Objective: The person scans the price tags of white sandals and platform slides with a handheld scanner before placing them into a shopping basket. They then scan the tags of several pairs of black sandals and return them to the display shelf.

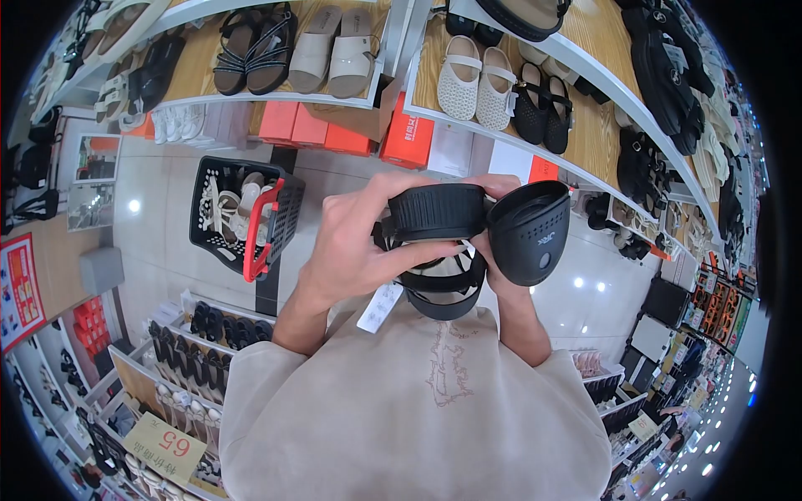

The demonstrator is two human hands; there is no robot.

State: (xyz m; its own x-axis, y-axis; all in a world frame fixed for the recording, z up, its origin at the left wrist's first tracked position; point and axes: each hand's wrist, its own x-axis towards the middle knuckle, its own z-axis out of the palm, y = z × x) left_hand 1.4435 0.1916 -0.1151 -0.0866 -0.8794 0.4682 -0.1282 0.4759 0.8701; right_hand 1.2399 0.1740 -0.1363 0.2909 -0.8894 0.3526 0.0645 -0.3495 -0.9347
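Observation:
My left hand (355, 230) is closed around a black sandal (439, 213) with a thick ribbed sole, fingers over the top and thumb below. Dark straps (443, 288) show underneath, and a white price tag (380, 307) hangs beside them. My right hand (501, 263) is partly hidden behind a black clog (535, 238) with small holes and pale lettering. Its fingers curl near the clog's upper edge and touch the side of the sandal. Both shoes are held up in front of my chest, side by side.
A black basket (288, 219) with a red handle (261, 230) stands on the tiled floor (159, 250) and contains light shoes. Ahead, wooden shelves (409, 104) carry sandals and flats, above red shoe boxes (407, 142). Low shoe racks (134, 367) stand at lower left.

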